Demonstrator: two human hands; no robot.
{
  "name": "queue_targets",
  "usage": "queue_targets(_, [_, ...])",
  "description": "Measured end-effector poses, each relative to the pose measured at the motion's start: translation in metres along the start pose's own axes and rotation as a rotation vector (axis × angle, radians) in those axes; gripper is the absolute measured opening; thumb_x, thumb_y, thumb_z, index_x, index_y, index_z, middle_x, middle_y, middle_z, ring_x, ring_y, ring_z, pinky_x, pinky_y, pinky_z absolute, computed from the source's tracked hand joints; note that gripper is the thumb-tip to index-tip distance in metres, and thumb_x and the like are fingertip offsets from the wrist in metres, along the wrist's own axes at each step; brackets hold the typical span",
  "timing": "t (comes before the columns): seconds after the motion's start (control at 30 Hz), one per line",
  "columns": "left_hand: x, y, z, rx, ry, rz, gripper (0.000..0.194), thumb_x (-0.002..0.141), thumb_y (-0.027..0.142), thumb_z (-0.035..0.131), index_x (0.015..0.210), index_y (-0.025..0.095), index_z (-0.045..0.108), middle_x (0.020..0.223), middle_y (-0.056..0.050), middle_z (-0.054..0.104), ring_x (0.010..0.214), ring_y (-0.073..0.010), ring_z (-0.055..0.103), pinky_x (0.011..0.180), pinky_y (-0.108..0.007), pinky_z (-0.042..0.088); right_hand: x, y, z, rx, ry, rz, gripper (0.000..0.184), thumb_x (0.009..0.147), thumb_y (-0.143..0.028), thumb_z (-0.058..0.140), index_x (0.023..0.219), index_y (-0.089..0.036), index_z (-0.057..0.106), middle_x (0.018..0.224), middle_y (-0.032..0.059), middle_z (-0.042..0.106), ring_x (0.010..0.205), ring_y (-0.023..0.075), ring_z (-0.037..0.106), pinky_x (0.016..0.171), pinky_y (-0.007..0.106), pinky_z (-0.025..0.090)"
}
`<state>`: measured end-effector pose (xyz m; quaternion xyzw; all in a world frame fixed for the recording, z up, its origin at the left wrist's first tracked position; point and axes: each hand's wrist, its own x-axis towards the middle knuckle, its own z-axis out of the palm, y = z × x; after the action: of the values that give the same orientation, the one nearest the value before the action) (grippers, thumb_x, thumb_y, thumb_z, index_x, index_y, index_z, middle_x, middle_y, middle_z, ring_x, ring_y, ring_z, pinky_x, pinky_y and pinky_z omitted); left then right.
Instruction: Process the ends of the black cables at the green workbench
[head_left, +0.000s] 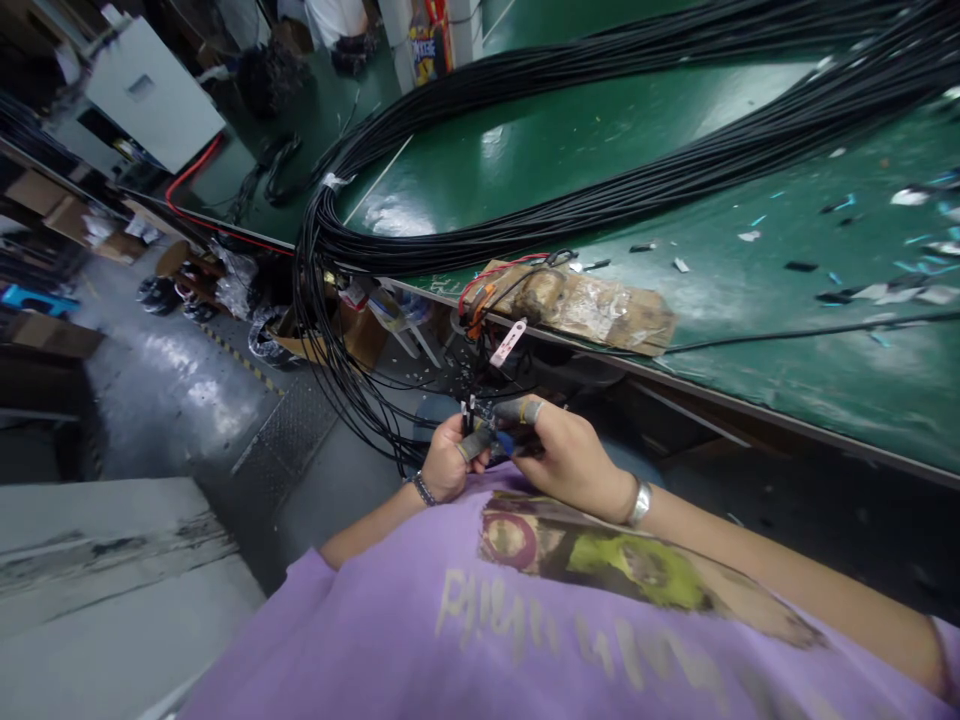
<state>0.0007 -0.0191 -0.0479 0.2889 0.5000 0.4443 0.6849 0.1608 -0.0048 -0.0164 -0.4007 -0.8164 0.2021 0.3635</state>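
Note:
My left hand (448, 462) is closed around the ends of black cables (466, 412) just in front of my purple shirt. Its thumb is wrapped in grey tape. Close beside it, my right hand (574, 455) has its fingers bent in a pinch, with grey and yellowish wrapping on one of them. Something small and blue (507, 443) shows between the two hands, too blurred to name. From the large bundle of black cables (450, 240), loose lengths hang over the table edge and run down towards my left hand.
A green table (750, 380) carries the cable bundle, a taped wooden block (600, 310), and scattered scraps (911, 197). A pinkish-white tag (508, 343) hangs at the edge. A white box-shaped machine (154, 95) stands far left. Another person's arm shows at the back.

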Motion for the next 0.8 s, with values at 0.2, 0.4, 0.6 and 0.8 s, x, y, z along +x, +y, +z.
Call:
queue_targets(0.2, [0.0018,-0.0033,-0.0014,-0.01,0.005,-0.005,0.052,0.049,0.054,0.08,0.07,0.015,0.053,0.041,0.005,0.05,0.032,-0.0044,0.04,0.03,-0.015,0.025,0.0012,0.0014,-0.0006,-0.083,-0.007,-0.19,0.047,0.061,-0.001,0.044,0.104,-0.019,0.053,0.094,0.0088,0.067,0.082,0.0216,0.063,0.069,0.032,0.052])
queue_targets(0.4, [-0.0004,-0.0004,0.001,0.015,-0.006,0.007,0.049,0.051,0.052,0.08,0.067,0.015,0.052,0.042,0.006,0.05,0.032,-0.0037,0.039,0.031,-0.015,0.024,0.0005,0.0042,-0.0002,-0.07,-0.015,-0.109,0.042,0.062,-0.003,0.045,0.101,-0.019,0.054,0.088,0.0086,0.066,0.079,0.0212,0.062,0.067,0.031,0.051])
queue_targets(0.6, [-0.0002,0.0002,-0.0008,0.022,-0.027,-0.012,0.049,0.053,0.054,0.078,0.068,0.015,0.052,0.042,0.006,0.051,0.031,-0.003,0.036,0.032,-0.016,0.023,-0.0007,0.0087,0.0052,0.186,0.036,0.221,0.029,0.067,-0.009,0.049,0.092,-0.022,0.052,0.078,0.002,0.064,0.067,0.0165,0.061,0.06,0.027,0.049])
queue_targets(0.8, [0.0008,0.001,0.0009,0.051,0.027,0.018,0.048,0.055,0.054,0.077,0.069,0.015,0.053,0.042,0.006,0.05,0.032,-0.0029,0.037,0.033,-0.015,0.025,-0.0012,0.0058,0.0007,0.245,-0.007,0.173,0.03,0.062,-0.007,0.05,0.088,-0.023,0.054,0.077,0.0015,0.065,0.07,0.0166,0.061,0.062,0.026,0.048])
